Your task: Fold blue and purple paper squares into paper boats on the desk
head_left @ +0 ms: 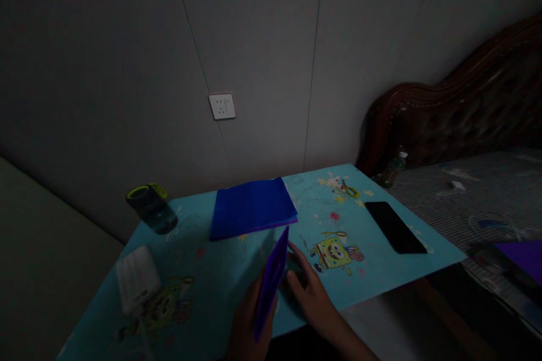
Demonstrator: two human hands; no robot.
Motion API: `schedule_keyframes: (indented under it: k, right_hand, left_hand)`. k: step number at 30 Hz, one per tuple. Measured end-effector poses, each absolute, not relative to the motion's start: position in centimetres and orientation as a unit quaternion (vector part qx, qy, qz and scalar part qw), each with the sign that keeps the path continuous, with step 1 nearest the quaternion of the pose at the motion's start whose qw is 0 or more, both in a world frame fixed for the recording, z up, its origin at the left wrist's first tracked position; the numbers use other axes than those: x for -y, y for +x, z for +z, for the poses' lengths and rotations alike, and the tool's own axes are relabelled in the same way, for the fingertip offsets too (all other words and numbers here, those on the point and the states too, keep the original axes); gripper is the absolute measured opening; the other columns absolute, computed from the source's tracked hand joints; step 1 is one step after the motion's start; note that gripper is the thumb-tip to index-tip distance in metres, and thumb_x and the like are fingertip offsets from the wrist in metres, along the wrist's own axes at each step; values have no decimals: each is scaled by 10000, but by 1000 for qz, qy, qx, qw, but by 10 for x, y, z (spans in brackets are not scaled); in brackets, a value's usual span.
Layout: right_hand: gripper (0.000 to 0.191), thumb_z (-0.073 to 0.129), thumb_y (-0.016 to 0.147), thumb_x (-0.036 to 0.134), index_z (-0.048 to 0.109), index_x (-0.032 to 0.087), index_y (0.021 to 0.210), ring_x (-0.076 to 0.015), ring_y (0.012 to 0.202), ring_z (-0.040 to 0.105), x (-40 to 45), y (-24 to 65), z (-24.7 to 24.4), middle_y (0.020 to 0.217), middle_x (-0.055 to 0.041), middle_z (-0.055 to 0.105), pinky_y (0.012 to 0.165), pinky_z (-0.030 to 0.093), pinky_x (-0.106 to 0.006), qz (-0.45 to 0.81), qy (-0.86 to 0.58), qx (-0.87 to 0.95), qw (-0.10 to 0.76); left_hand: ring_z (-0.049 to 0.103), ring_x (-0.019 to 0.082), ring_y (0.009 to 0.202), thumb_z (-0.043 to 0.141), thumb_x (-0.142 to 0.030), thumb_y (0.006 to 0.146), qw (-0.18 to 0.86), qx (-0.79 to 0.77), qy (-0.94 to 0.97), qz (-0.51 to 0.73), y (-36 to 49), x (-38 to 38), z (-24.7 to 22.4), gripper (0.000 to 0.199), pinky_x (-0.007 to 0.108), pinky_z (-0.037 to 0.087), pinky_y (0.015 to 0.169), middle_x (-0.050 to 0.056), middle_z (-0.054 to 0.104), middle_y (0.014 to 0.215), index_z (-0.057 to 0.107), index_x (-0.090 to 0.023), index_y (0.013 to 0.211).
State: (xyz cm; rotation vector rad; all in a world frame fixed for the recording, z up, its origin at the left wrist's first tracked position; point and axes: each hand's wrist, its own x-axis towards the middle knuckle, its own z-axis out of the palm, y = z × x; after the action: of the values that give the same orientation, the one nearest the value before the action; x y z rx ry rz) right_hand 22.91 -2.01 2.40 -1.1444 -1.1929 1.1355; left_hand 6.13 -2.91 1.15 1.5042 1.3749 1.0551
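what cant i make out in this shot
All in the head view:
- left hand: partly hidden by the purple piece it holds
- flat purple sheet: mostly covered by the blue sheet
- purple item at far right: cut off by frame edge
- white block: any markings blurred, too dark

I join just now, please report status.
Left hand gripping folded purple sheet. Right hand open beside it. Blue sheets flat on table beyond.

Cup (pixel 153 208) sits on the table (pixel 207 276) left of the sheets (pixel 254 208), phone (pixel 396 227) over on the right. Bottle (pixel 396 168) is on the bed (pixel 495 177).
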Motion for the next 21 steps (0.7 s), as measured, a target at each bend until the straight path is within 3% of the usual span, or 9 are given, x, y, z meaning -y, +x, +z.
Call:
schedule_keyframes:
  k: [2, 5, 8, 12, 16, 21]
  right_hand:
    - [597, 576, 913, 488, 434, 265, 1448, -241, 1205, 584, 23, 225, 28, 1421, -120, 537, 1030, 451, -408, 472, -483, 516, 527]
    - [553, 561, 925, 464, 465, 258, 1430, -245, 1304, 507, 22, 225, 32, 1428, -101, 538, 1101, 385, -435, 470, -490, 509, 530]
    - [498, 553, 930, 450, 526, 250, 1385, -258, 1283, 529, 18, 231, 33, 1394, -96, 575, 1095, 396, -455, 451, -502, 508, 535]
    - [448, 564, 926, 397, 574, 235, 1344, -265, 1215, 586, 17, 233, 31, 1313, -99, 639, 1049, 451, -440, 382, -519, 557, 524]
    - [471, 564, 923, 322, 532, 229, 1384, -244, 1104, 655, 21, 227, 27, 1233, -100, 684, 988, 507, -396, 311, -524, 610, 507]
    - [477, 552, 922, 260, 516, 240, 1398, -238, 1179, 623, 26, 222, 24, 1312, -96, 640, 1026, 486, -381, 273, -500, 662, 486]
  left_hand:
    - [512, 286, 1306, 581, -366, 853, 407, -505, 641, 410, 66, 27, 8, 523, 381, 418, 1092, 110, 551, 1416, 555, -219, 1354]
    - [397, 288, 1396, 572, -272, 843, 432, -487, 661, 373, 64, 30, 9, 619, 418, 309, 1166, 98, 433, 1513, 448, -238, 1448]
    - [468, 299, 1340, 611, -286, 826, 504, -461, 644, 345, 54, 33, 12, 673, 421, 376, 1128, 96, 442, 1507, 414, -258, 1469]
    - [541, 311, 1265, 564, -459, 873, 603, -411, 569, 378, 49, 29, 21, 628, 423, 481, 1028, 136, 498, 1456, 437, -227, 1443]
    - [538, 283, 1278, 554, -512, 881, 597, -463, 494, 431, 67, 21, 32, 619, 413, 444, 1064, 157, 559, 1391, 426, -191, 1395]
    - [578, 272, 1232, 600, -491, 860, 535, -512, 513, 434, 79, 16, 31, 575, 381, 431, 1061, 155, 610, 1325, 488, -166, 1321]
